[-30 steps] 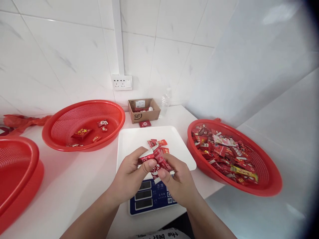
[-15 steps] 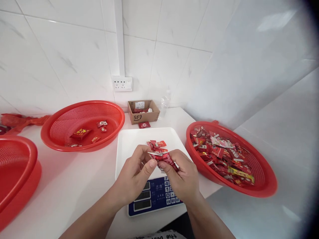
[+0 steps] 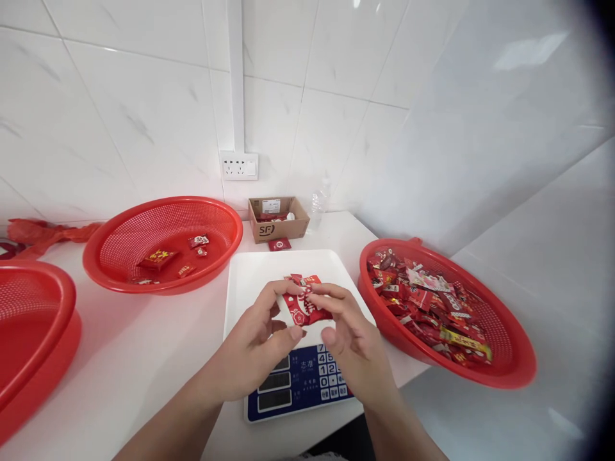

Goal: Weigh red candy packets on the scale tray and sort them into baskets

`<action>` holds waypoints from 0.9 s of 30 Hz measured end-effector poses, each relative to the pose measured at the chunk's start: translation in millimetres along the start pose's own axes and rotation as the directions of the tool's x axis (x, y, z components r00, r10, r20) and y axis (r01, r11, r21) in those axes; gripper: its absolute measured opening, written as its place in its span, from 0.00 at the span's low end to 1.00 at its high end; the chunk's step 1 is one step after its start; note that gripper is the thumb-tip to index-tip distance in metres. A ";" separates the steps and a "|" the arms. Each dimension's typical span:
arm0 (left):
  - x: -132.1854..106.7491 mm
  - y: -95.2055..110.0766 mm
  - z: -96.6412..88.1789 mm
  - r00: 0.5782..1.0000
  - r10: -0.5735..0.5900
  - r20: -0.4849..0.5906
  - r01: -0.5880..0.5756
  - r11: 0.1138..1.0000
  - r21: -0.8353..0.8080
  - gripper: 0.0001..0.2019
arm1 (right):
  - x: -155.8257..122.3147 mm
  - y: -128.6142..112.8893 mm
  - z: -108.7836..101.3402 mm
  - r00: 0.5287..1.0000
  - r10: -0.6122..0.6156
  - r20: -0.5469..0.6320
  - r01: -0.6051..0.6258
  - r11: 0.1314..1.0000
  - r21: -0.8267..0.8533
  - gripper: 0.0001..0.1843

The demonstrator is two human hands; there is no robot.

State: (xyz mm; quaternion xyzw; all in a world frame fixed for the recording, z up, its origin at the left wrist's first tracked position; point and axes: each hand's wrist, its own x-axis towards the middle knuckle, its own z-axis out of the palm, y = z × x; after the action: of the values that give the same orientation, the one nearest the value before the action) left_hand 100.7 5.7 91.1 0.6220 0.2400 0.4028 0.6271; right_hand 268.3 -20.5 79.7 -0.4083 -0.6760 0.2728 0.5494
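My left hand (image 3: 259, 346) and my right hand (image 3: 350, 346) meet over the white tray (image 3: 250, 282) of a blue-fronted scale (image 3: 298, 384). Both pinch the upper edge of a flat red packet (image 3: 303, 307) with white print, fingertips touching it from either side. Behind the packet a small pile of red candies (image 3: 302, 280) lies on the tray, partly hidden by my fingers.
A red basket (image 3: 500, 378) full of red wrapped candies stands at the right. Another red basket (image 3: 120, 275) with a few candies sits at the back left, a third (image 3: 29, 301) at the far left. A small cardboard box (image 3: 278, 219) and clear bottle (image 3: 317, 203) stand by the wall.
The crumpled red packet has been spread flat between my fingertips and lifted slightly further from me over the tray. Both hands have loosened from a tight pinch.
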 end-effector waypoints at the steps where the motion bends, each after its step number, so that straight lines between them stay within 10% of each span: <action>1: -0.5 -0.4 -0.1 1.000 0.003 0.025 -0.002 1.000 -0.027 0.12 | 0.2 0.2 -0.9 0.998 0.036 -0.053 -0.033 0.998 0.061 0.16; 4: -1.2 -2.7 0.5 0.999 -0.012 0.046 0.014 0.999 -0.046 0.10 | 1.8 0.1 -1.5 0.972 0.183 -0.146 -0.156 0.971 0.178 0.15; 9: -1.5 -4.1 1.6 0.998 0.033 0.046 -0.032 0.999 -0.030 0.14 | 2.9 -5.1 -2.7 0.949 0.290 0.127 -0.312 0.924 0.221 0.18; 21: -1.5 -5.2 2.6 0.997 -0.047 0.067 0.032 0.976 0.217 0.13 | 0.2 -9.9 1.5 0.969 0.224 0.103 -0.228 0.973 0.034 0.14; 27: 6.3 -7.4 4.9 0.996 -0.043 0.079 0.039 0.997 0.062 0.13 | -2.8 -10.8 1.7 0.988 0.145 0.045 -0.142 0.988 -0.066 0.17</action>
State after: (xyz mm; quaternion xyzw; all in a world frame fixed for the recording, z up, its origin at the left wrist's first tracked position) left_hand 109.7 8.6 85.7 0.6512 0.2395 0.3573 0.6253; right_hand 264.1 -28.4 86.7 -0.4659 -0.6666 0.3004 0.4984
